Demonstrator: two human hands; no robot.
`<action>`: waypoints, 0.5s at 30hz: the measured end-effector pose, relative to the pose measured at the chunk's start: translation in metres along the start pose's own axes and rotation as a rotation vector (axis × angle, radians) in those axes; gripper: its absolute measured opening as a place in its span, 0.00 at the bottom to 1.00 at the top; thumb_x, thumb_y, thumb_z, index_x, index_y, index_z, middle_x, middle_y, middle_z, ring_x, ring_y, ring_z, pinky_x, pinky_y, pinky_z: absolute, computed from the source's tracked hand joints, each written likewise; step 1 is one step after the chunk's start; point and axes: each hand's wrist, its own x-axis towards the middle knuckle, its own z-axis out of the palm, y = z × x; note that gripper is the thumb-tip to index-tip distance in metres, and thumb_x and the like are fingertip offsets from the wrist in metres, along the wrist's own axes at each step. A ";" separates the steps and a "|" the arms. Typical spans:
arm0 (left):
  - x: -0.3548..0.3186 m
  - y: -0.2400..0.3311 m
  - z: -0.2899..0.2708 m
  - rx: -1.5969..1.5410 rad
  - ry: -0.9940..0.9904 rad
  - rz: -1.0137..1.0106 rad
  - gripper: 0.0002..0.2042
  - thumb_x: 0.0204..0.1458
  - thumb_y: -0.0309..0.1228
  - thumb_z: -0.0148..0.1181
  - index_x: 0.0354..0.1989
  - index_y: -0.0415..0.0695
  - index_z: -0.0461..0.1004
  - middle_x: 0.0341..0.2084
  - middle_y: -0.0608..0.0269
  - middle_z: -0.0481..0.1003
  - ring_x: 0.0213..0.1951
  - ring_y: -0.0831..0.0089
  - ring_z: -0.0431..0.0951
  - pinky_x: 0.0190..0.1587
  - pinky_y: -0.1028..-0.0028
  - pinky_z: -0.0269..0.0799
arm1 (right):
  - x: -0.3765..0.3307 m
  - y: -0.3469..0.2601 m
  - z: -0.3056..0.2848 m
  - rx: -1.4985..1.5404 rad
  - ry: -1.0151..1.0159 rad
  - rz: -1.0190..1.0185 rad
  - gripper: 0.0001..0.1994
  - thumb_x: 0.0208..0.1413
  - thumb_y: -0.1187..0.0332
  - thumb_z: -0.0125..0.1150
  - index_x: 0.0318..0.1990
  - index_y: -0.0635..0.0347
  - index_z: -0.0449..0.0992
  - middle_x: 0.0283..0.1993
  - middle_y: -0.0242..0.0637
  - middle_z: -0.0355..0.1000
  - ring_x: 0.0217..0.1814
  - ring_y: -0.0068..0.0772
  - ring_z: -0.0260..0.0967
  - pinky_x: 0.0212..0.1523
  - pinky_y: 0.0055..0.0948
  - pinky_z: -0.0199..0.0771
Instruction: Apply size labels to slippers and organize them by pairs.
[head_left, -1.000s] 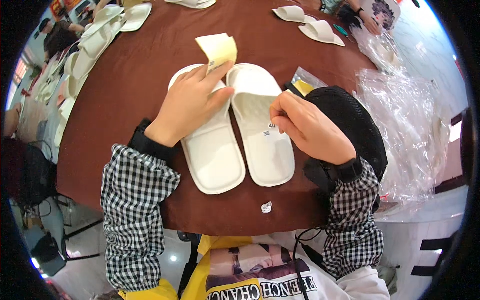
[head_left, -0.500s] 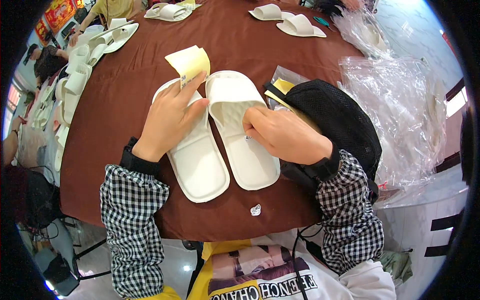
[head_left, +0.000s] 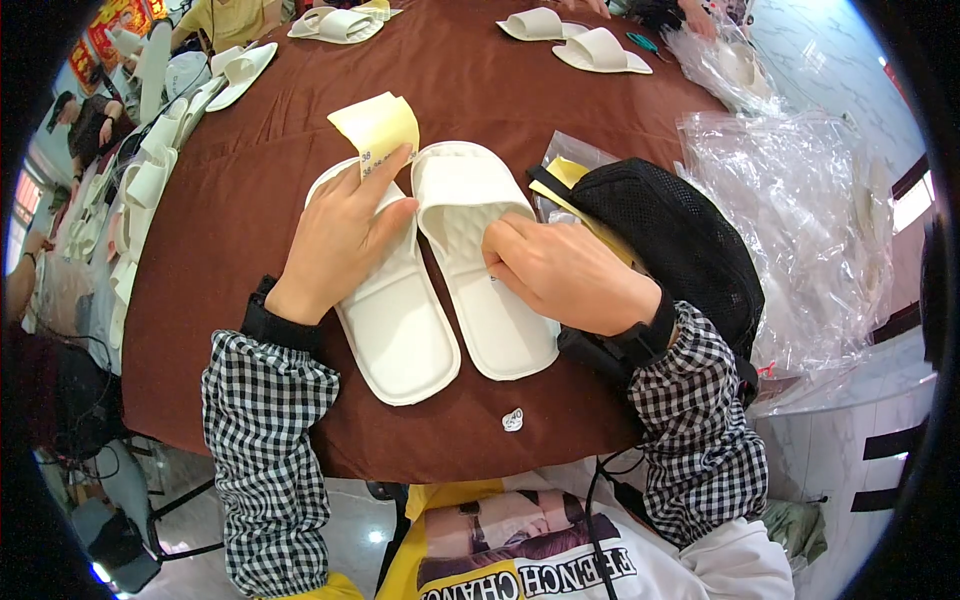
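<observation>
Two white slippers lie side by side on the brown cloth, the left slipper and the right slipper, straps at the far end. My left hand rests over the left slipper's strap, a yellow sticker sheet held at its fingers and curling up beyond them. Over the right slipper's footbed, my right hand is closed in a pinch. A small round white sticker shows only as a sliver below those fingertips. Nearer me lies a crumpled clump of white stickers.
A black mesh bag lies right of the slippers, clear plastic bags beyond it. More white slippers are at the far side. Others crowd the left edge. Other people work around the brown-covered table.
My right hand has shifted slightly left, covering more of the small sticker. My left hand stays nearly still. At far left, another person's slippers have moved.
</observation>
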 end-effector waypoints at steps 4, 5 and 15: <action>0.000 0.002 -0.003 0.010 -0.030 -0.023 0.24 0.60 0.38 0.57 0.63 0.42 0.67 0.48 0.42 0.75 0.48 0.47 0.76 0.52 0.57 0.70 | 0.002 -0.002 -0.003 0.041 -0.023 0.028 0.06 0.60 0.70 0.55 0.39 0.61 0.66 0.35 0.44 0.71 0.34 0.51 0.72 0.36 0.43 0.71; 0.000 0.001 -0.002 0.014 -0.027 -0.020 0.24 0.60 0.38 0.57 0.63 0.42 0.67 0.48 0.42 0.75 0.49 0.47 0.76 0.52 0.57 0.70 | 0.001 -0.002 -0.004 0.079 -0.027 0.034 0.06 0.60 0.71 0.55 0.39 0.61 0.66 0.36 0.45 0.71 0.35 0.51 0.72 0.36 0.44 0.71; 0.003 0.001 -0.001 -0.006 -0.019 0.006 0.25 0.58 0.35 0.58 0.64 0.42 0.66 0.49 0.43 0.75 0.49 0.47 0.75 0.52 0.57 0.69 | 0.005 0.010 0.002 0.108 0.031 0.040 0.07 0.61 0.67 0.52 0.40 0.62 0.67 0.38 0.48 0.73 0.37 0.55 0.74 0.39 0.48 0.72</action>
